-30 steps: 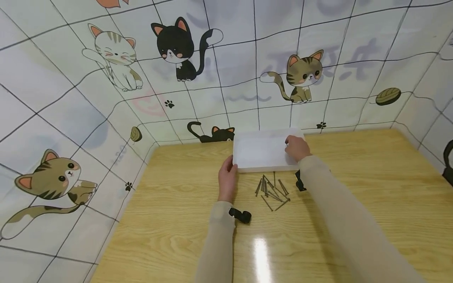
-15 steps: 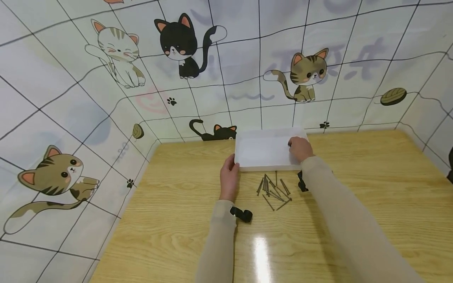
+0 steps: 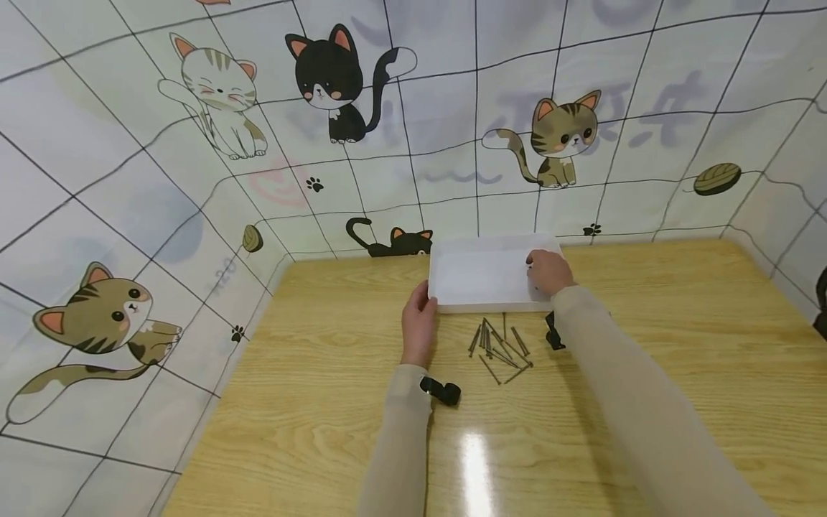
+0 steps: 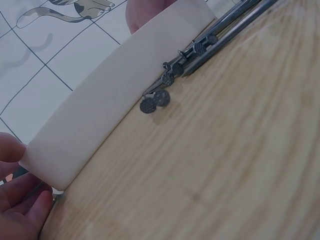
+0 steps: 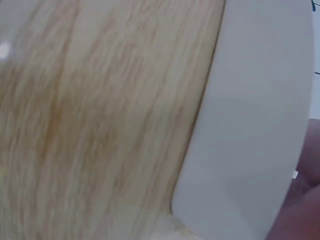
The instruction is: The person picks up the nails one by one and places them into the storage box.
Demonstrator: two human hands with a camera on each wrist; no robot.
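A shallow white open box (image 3: 478, 276) lies on the table against the wall. My left hand (image 3: 418, 324) grips its front left corner; in the left wrist view the thumb (image 4: 9, 147) is at the rim and the fingers are bent by the side wall. My right hand (image 3: 550, 273) reaches into the right end of the box with curled fingers. In the right wrist view the box wall hides most of it, and a small white bit (image 5: 294, 174) shows by the fingers. I cannot tell whether it holds anything. Several nails (image 3: 500, 348) lie loosely piled before the box.
The wood-grain table (image 3: 310, 431) extends to both sides and toward me. A white wall covering (image 3: 446, 129) with printed cats rises right behind the box. Black wrist cameras (image 3: 441, 391) sit on both sleeves. Something black (image 3: 822, 301) is at the far right edge.
The whole head view has shifted slightly. My right hand has lowered a little within the right end of the box. The left hand, box and nails keep their places.
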